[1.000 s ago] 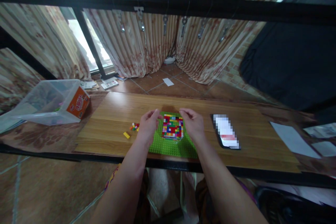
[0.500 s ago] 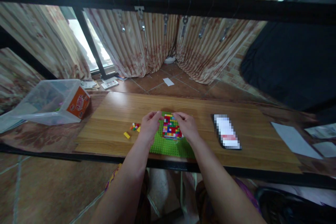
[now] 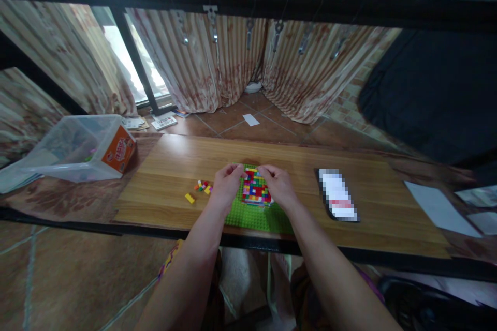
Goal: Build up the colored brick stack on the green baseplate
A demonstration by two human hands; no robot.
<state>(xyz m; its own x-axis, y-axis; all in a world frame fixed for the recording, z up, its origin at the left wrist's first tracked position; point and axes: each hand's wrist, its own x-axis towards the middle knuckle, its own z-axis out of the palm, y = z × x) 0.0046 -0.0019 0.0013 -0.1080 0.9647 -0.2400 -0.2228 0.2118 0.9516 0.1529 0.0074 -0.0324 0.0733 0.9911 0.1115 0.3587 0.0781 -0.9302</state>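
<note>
A block of many-coloured toy building bricks [image 3: 256, 192] stands on a green studded baseplate [image 3: 248, 220] in front of me. My left hand [image 3: 228, 184] is at the upper left of the block, thumb and fingers pinched together; anything between the tips is too small to make out. At the block's upper right, my right hand [image 3: 278, 185] has its fingers curled in and close to the bricks. What lies inside its grip is hidden. Left of the plate are several loose small bricks [image 3: 202, 186] and a separate yellow brick [image 3: 190, 198].
A phone [image 3: 337, 194] with a blurred-out screen lies to the right on the wooden tabletop [image 3: 155, 181]. White paper [image 3: 440, 207] is farther right. A clear plastic bin [image 3: 77, 150] with an orange label stands at the left. A dark metal bar [image 3: 248, 2] crosses ahead.
The whole view has shifted slightly. Both hands stay at the top of the brick block, with fingers in nearly the same pose.
</note>
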